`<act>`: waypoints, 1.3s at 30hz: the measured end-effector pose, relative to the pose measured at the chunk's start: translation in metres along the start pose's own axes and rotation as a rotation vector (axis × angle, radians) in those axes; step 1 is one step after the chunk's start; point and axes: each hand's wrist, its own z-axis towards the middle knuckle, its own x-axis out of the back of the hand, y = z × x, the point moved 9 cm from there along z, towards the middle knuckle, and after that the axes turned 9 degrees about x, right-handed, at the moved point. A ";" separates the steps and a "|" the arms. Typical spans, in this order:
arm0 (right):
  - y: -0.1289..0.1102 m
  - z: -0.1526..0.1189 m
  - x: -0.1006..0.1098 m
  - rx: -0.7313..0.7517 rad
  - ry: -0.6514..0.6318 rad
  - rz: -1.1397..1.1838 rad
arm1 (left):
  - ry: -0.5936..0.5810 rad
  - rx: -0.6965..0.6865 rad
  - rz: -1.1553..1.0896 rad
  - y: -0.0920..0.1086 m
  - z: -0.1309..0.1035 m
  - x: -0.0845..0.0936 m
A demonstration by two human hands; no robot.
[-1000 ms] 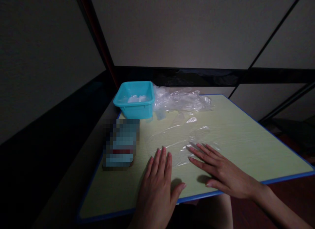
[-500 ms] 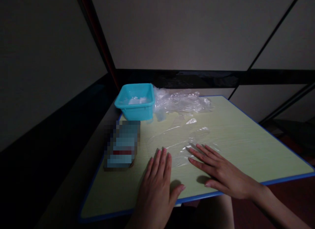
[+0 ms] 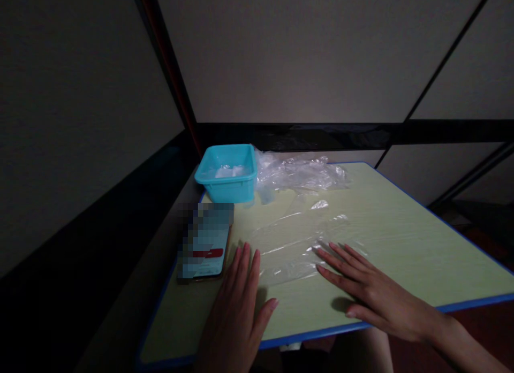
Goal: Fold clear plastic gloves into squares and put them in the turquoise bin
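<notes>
A thin, clear plastic piece that looks like a disposable glove point(image 3: 295, 243) lies spread flat on the table. My right hand point(image 3: 373, 292) rests palm down with fingers spread, its fingertips on the right part of the plastic. To the left, my left hand point(image 3: 236, 309) is stretched out flat, thumb apart. Its fingertips are between the phone and the plastic's left edge; whether they touch the plastic, I cannot tell. Neither hand grips anything.
A phone point(image 3: 212, 260), partly blurred out, lies at the table's left. Behind it stands a turquoise basin point(image 3: 233, 188) with whitish contents. Crumpled clear plastic point(image 3: 301, 172) is heaped beside the basin. The pale table point(image 3: 417, 255) has a blue edge, and a wall rises behind.
My left hand has moved left, away from the plastic and closer to the phone. The right hand stays about where it was on the plastic. The view has shifted slightly.
</notes>
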 end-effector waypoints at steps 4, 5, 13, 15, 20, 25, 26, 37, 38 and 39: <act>-0.005 -0.010 0.005 -0.036 0.013 0.029 | 0.004 -0.007 -0.010 0.000 0.000 0.001; -0.007 -0.011 0.005 -0.047 0.008 0.039 | 0.002 -0.016 -0.008 0.000 0.001 0.001; 0.002 -0.013 0.028 -0.108 0.144 0.180 | -0.029 -0.113 0.011 0.007 0.000 0.000; 0.015 -0.007 0.038 -0.116 0.180 0.177 | -0.029 -0.106 0.012 0.006 0.000 0.000; 0.076 0.028 0.054 -0.201 0.252 0.178 | -0.043 -0.095 0.031 0.005 0.000 -0.003; 0.131 0.061 0.044 -0.220 0.273 0.138 | -0.026 -0.104 0.038 0.004 -0.001 -0.003; 0.137 0.064 0.041 -0.222 0.278 0.134 | -0.016 -0.110 0.038 0.004 -0.002 -0.002; 0.148 0.063 0.026 -0.259 0.313 0.077 | 0.000 -0.228 0.137 -0.003 -0.002 -0.013; 0.147 0.063 0.026 -0.260 0.307 0.083 | 0.005 -0.241 0.145 -0.005 -0.002 -0.016; 0.146 0.063 0.027 -0.263 0.300 0.087 | 0.011 -0.250 0.153 -0.007 -0.003 -0.017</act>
